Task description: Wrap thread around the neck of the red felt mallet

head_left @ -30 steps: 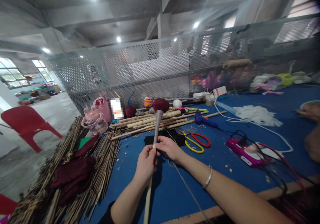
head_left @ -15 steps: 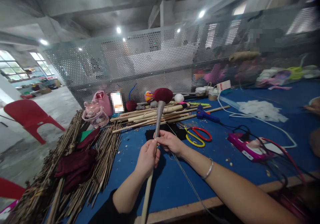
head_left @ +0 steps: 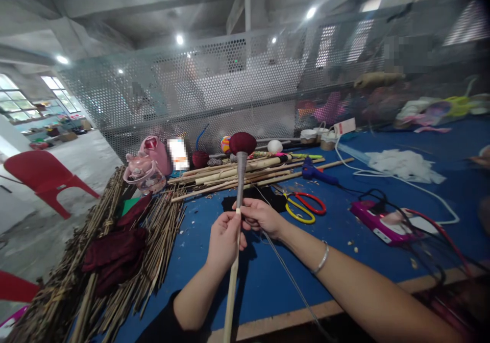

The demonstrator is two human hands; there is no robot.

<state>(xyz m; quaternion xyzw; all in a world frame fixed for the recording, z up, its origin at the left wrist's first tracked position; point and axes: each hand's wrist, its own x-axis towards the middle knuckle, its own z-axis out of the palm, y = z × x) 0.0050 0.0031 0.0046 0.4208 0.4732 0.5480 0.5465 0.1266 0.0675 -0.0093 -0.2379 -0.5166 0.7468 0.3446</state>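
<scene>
A pale wooden stick (head_left: 231, 292) stands tilted up in front of me, with a rounded dark red head (head_left: 243, 143) on its top and grey yarn wrapping (head_left: 241, 177) on the neck below. My left hand (head_left: 222, 240) is closed around the bare wood just under the wrapping. My right hand (head_left: 264, 216) pinches at the lower edge of the wrapping, close to the left thumb. A thin grey yarn (head_left: 293, 276) trails from beside the right hand to the table's front edge; its hold in the fingertips is partly hidden. Behind the hands lies a black cloth (head_left: 273, 200).
Yellow-and-red-handled scissors (head_left: 306, 207), a blue glue gun (head_left: 319, 173) and a magenta power box (head_left: 377, 224) with cables lie to the right. Bundled twigs (head_left: 163, 251) and dark red cloth (head_left: 115, 253) are at left. Wooden sticks (head_left: 225, 177) lie behind, before a perforated metal screen (head_left: 214, 90).
The stick has turned in my hands: its red head now looks narrower and sits slightly further left, while the lower end has swung right. Both hands keep their places at the wrapping's edge.
</scene>
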